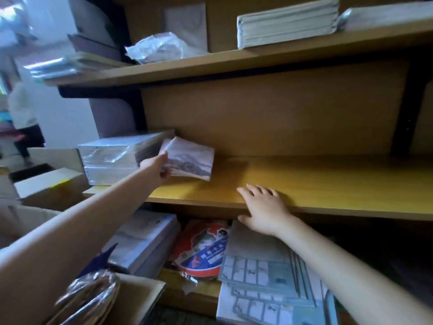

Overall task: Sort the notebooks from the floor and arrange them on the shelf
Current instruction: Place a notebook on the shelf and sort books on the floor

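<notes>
A wooden shelf (304, 179) fills the wall, and its middle board runs open from the centre to the dark upright at right. A plastic-wrapped stack (110, 156) sits at the board's left end, close to the front edge. Just beside it a small bundle of notebooks (191, 160) tilts low over the board. The left hand (155, 168) grips its left end, fingers curled round it. The right hand (264, 209) rests on the front edge, fingers straight and spread.

left hand (157, 169) gripping a small stack of notebooks (191, 161) on the middle shelf (328, 184) (next to a plastic-wrapped bundle (117, 158)), right hand (263, 207) flat on the shelf edge
</notes>
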Demonstrator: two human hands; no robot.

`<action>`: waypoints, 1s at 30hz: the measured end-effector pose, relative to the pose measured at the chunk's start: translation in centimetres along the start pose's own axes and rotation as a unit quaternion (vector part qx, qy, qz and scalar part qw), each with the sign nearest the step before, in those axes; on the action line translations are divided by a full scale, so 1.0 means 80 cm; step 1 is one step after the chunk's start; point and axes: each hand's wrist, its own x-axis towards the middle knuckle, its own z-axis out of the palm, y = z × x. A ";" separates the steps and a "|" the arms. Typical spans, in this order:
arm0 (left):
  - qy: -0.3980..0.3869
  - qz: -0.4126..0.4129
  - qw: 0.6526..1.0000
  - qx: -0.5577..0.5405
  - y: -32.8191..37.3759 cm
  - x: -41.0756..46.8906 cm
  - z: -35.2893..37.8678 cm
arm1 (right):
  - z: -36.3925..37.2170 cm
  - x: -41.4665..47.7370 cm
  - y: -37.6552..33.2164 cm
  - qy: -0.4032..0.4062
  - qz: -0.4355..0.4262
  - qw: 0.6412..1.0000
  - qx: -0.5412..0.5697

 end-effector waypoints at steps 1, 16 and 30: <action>0.006 -0.015 1.000 -0.019 -0.002 0.007 -0.003 | 0.004 -0.001 -0.002 0.012 -0.004 1.000 -0.027; -0.097 0.607 0.331 0.716 -0.087 -0.016 0.011 | 0.008 -0.012 -0.003 0.033 -0.022 0.997 -0.062; -0.086 0.590 0.384 0.705 -0.059 -0.003 0.069 | 0.013 -0.019 -0.003 0.054 -0.033 0.996 -0.069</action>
